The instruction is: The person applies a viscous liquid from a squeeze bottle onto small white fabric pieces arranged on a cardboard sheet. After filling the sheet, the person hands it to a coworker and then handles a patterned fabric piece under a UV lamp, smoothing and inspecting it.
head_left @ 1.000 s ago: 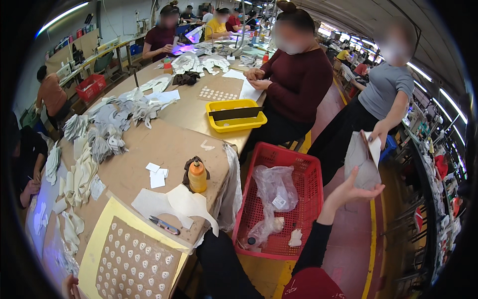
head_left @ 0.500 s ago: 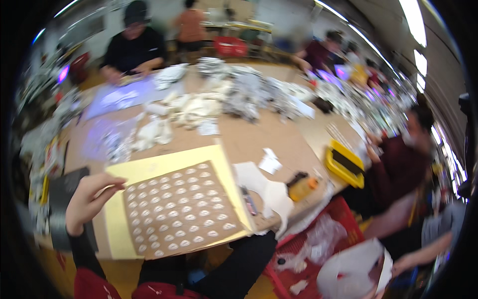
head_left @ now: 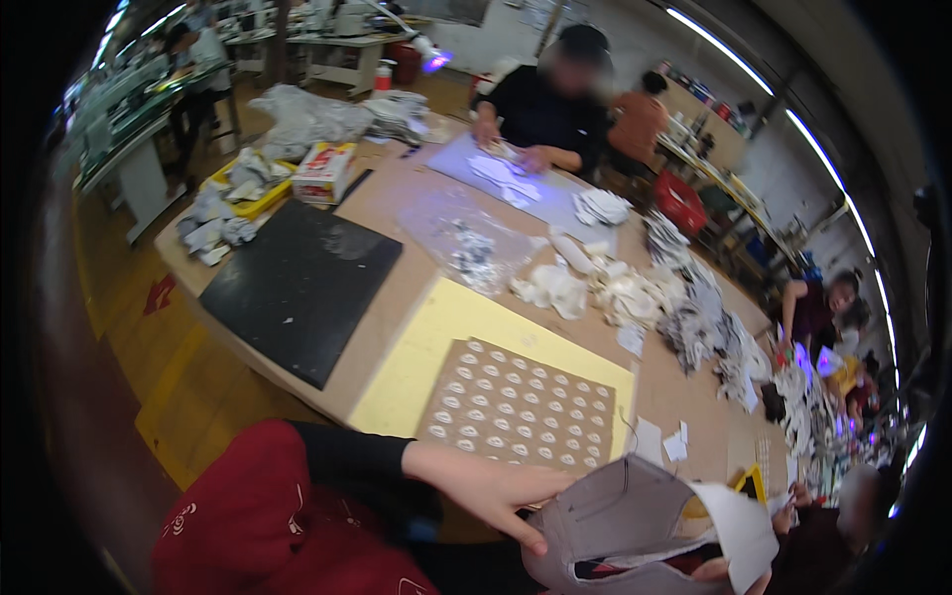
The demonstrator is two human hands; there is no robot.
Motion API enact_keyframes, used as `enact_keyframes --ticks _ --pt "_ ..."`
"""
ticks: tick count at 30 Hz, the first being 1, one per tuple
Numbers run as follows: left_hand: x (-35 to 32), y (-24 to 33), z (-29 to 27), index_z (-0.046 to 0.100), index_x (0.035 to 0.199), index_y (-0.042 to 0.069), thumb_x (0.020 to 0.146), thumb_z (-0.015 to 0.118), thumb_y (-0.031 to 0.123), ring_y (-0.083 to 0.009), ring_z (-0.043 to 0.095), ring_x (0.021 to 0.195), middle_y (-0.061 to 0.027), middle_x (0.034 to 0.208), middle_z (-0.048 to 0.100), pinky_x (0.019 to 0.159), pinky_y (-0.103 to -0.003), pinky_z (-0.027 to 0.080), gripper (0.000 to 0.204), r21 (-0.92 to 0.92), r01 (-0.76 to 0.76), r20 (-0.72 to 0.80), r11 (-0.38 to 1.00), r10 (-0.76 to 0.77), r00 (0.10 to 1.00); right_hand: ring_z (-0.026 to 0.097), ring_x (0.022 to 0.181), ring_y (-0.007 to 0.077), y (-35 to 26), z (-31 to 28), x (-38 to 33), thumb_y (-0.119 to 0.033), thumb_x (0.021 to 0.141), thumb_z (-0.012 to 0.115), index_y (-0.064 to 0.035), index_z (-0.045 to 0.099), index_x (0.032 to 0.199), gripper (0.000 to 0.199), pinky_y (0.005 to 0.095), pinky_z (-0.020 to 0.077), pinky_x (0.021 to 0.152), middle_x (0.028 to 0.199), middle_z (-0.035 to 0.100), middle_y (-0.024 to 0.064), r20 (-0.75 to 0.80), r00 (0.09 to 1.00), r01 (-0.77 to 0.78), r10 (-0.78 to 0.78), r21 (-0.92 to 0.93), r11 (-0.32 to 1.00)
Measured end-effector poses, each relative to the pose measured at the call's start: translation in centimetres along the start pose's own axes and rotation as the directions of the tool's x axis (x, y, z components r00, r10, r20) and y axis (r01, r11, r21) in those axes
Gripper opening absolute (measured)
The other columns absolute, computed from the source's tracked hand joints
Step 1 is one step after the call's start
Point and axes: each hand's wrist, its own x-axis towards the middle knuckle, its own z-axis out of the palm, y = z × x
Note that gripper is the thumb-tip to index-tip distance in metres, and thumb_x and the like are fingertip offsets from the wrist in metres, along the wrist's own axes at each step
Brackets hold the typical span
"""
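Observation:
My left hand [head_left: 496, 491] reaches across in front of me, its thumb and fingers closed on the left edge of a curved grey-and-white piece of sheet material [head_left: 615, 511]. At that piece's lower right edge are fingertips, apparently of my right hand [head_left: 714, 569], closed on it; the rest of that hand is hidden. Just beyond lies a brown card [head_left: 516, 402] with rows of small white rounded pieces. It rests on a yellow board [head_left: 397, 372] on the table [head_left: 369, 213].
A black mat [head_left: 307, 288] lies on the left, near a yellow tray [head_left: 260, 203] of scraps and a small box [head_left: 323, 174]. White and grey fabric pieces [head_left: 684, 307] are heaped to the right. Across the table a person in black [head_left: 555, 109] works; others sit further right.
The view has swung left. My left hand has moved from beside the brown card to the grey-and-white piece and taken hold of it. That piece was held at the lower right before.

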Motion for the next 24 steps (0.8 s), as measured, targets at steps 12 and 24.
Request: enact_keyframes --ticks 12,24 --pt "-11.9 4.5 -12.5 0.063 0.119 0.000 0.092 0.065 0.013 -0.0051 0.060 0.086 -0.0056 0.096 0.071 0.076 -0.027 0.050 0.030 0.279 0.239 -0.699 0.930 0.026 0.715 0.062 0.096 0.0195 -8.4 16.4 2.9 -0.003 0.090 0.054 0.0036 0.060 0.116 0.027 0.0330 0.0490 0.085 0.109 0.064 0.0179 0.671 0.724 0.145 -0.161 0.081 0.986" --pt "-14.5 3.1 -32.3 0.064 0.102 -0.004 0.092 0.063 0.022 -0.0183 0.062 0.061 -0.0119 0.068 0.066 0.057 -0.035 0.046 0.028 0.581 0.443 -0.814 0.683 0.502 0.292 0.053 0.111 0.0196 -14.9 9.0 2.3 -0.016 0.089 0.061 -0.0005 0.045 0.133 0.049 0.0299 0.0439 0.092 0.125 0.052 0.0141 0.490 0.696 0.345 -0.525 0.413 0.843"
